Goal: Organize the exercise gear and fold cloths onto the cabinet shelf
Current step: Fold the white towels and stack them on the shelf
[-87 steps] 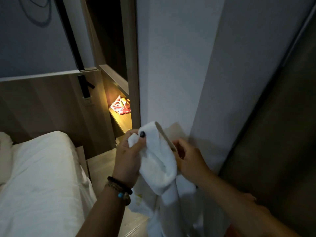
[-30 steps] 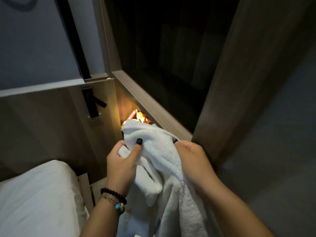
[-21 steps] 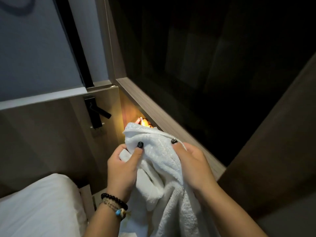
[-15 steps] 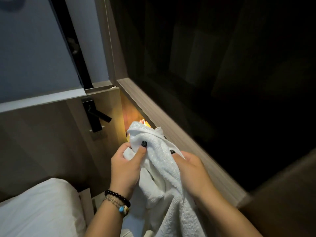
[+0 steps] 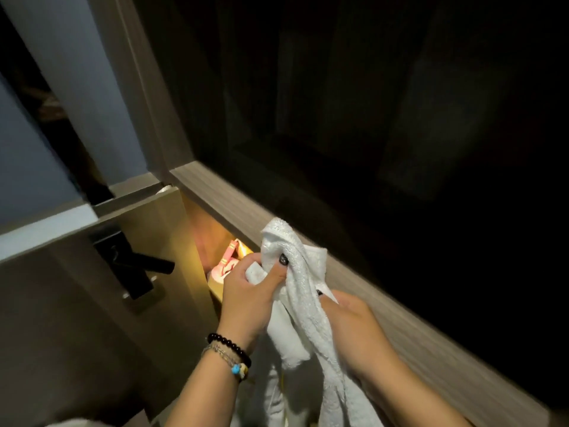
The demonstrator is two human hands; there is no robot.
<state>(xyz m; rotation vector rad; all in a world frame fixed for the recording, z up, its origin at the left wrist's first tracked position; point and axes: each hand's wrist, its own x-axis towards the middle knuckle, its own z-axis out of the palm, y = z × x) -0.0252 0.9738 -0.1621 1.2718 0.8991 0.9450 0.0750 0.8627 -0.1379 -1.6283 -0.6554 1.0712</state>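
The white towel (image 5: 303,291) hangs bunched between both hands, its long axis running near-vertical from a peak just in front of the wooden shelf edge (image 5: 237,208) down and out of view at the bottom. The dark shelf opening lies up and to the right of that peak, so the coming move is likely a lift up and away over the edge. The left hand (image 5: 246,295) is the nearer to the top of the towel: its fingers curl round a wad of the cloth, thumb pressed across the front. The right hand (image 5: 354,325) sits lower and to the right, palm against the hanging length; its fingertips are hidden behind the cloth, though it appears to grip a fold. Left of the hands, a lit lower compartment holds pink gear (image 5: 229,261), touching neither hand.
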